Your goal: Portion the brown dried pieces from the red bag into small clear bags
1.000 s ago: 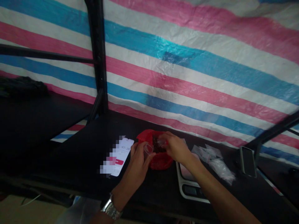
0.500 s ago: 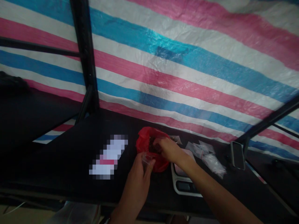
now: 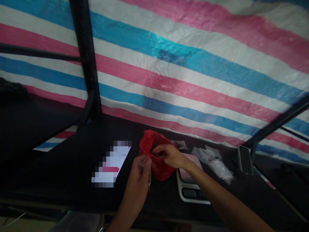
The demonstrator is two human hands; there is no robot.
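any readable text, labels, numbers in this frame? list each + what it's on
"26" on the lit phone screen lying on the dark table, left of the red bag; the rest of that screen is pixelated, unreadable.
Scale by the right hand: display and buttons too dark and small to read.
Small clear bags and the one in the left hand: no print visible.
Upright phone at right: nothing legible.

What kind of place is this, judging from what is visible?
Probably a makeshift packing stall: a striped tarp as wall, a black table with a small scale, little clear bags and a red bag.
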